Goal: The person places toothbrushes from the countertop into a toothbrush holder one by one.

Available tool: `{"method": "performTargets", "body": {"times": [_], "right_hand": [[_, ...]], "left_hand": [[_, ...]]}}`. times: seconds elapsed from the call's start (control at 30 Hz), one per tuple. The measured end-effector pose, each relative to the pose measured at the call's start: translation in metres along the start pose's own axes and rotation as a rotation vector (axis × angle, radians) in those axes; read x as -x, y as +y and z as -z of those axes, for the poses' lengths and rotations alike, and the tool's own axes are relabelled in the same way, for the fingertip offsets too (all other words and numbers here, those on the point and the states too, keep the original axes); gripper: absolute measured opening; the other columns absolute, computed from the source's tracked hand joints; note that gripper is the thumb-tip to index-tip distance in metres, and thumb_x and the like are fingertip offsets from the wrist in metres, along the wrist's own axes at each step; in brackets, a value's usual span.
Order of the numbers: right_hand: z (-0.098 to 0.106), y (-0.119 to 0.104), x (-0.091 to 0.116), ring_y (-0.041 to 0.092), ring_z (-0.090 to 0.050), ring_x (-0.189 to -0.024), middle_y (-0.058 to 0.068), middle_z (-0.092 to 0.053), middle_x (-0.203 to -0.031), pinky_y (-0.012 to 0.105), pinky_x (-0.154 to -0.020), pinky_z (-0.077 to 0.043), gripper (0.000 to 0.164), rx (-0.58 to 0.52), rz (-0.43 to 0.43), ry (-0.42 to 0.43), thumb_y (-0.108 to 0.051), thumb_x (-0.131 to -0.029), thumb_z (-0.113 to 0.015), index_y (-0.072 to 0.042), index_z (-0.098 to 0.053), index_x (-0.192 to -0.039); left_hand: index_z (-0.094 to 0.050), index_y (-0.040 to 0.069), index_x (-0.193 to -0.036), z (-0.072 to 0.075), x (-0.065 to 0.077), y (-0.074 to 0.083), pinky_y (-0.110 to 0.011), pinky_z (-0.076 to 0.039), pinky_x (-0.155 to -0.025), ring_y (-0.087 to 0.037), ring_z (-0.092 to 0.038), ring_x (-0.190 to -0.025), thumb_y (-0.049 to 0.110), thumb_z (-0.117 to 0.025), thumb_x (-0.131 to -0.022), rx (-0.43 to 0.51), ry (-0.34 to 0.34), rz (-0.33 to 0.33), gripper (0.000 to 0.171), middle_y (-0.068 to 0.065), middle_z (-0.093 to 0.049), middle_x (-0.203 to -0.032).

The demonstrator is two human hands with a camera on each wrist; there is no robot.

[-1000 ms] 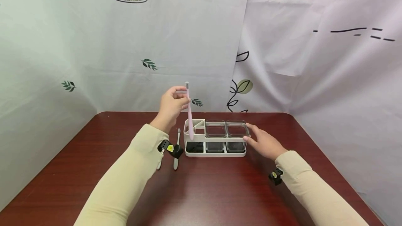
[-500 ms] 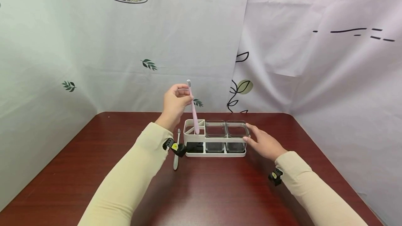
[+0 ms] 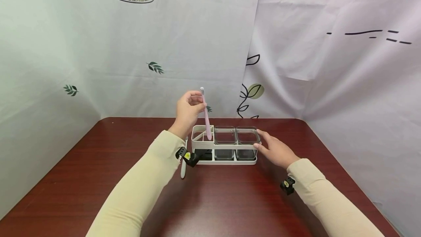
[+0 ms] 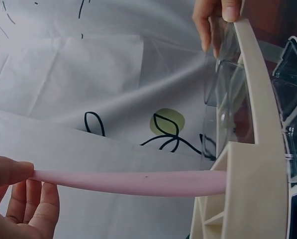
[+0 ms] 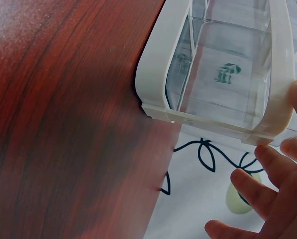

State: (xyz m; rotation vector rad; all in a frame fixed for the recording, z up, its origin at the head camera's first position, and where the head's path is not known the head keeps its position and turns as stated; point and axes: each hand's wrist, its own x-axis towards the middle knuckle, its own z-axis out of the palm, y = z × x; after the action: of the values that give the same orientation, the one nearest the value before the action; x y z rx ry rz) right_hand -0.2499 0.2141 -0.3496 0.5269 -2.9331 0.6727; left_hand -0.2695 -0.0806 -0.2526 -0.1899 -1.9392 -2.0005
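My left hand [image 3: 188, 112] pinches a pink toothbrush [image 3: 207, 121] near its head, bristles at the top. The toothbrush stands nearly upright, slightly tilted, with its handle end at the small divided compartments of a white toothbrush holder [image 3: 235, 147]. In the left wrist view, the handle tip [image 4: 215, 182] meets the compartment opening, its end hidden by the rim. Two clear cups [image 3: 225, 136] sit side by side in the holder. At the holder's right end, my right hand [image 3: 276, 151] grips the rim, thumb in front and fingers round the side and back.
A pale toothbrush [image 3: 183, 169] lies on the dark red wooden table [image 3: 217, 200] left of the holder, partly hidden by my left wrist. Behind the table hangs a white patterned cloth [image 3: 197, 39].
My left hand has moved right with the pink toothbrush, bringing its handle end from the holder's front rim to over the compartments. The right hand and the holder stay put.
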Motion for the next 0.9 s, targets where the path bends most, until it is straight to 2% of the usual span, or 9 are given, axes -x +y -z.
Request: {"method": "performTargets", "body": {"times": [0.23, 0.5, 0.9], "right_hand": [[0.000, 0.000, 0.000, 0.040, -0.044, -0.130, 0.020, -0.043, -0.145, 0.058, -0.101, -0.038, 0.070, 0.001, 0.001, 0.003, -0.047, -0.097, -0.053, -0.010, -0.029, -0.151], [0.000, 0.000, 0.000, 0.041, -0.044, -0.130, 0.021, -0.044, -0.145, 0.058, -0.100, -0.039, 0.070, 0.008, 0.005, 0.003, -0.047, -0.097, -0.052, -0.009, -0.029, -0.151], [0.000, -0.001, -0.001, 0.040, -0.044, -0.130, 0.021, -0.043, -0.146, 0.058, -0.100, -0.039, 0.070, 0.010, 0.003, 0.000, -0.048, -0.097, -0.051, -0.010, -0.029, -0.151]], "left_hand": [[-0.059, -0.002, -0.113, -0.002, 0.003, -0.008, -0.036, -0.055, -0.084, -0.019, -0.059, -0.087, -0.015, -0.062, -0.083, -0.037, -0.011, 0.001, 0.032, -0.006, -0.058, -0.090], [-0.061, -0.001, -0.108, -0.005, 0.009, -0.021, -0.024, -0.053, -0.072, -0.020, -0.060, -0.086, -0.015, -0.063, -0.082, -0.091, -0.008, 0.002, 0.030, -0.007, -0.060, -0.089], [-0.061, -0.003, -0.110, -0.006, 0.017, -0.041, -0.029, -0.052, -0.076, -0.020, -0.060, -0.087, -0.012, -0.063, -0.084, -0.144, -0.033, -0.019, 0.028, -0.009, -0.060, -0.092]]}}
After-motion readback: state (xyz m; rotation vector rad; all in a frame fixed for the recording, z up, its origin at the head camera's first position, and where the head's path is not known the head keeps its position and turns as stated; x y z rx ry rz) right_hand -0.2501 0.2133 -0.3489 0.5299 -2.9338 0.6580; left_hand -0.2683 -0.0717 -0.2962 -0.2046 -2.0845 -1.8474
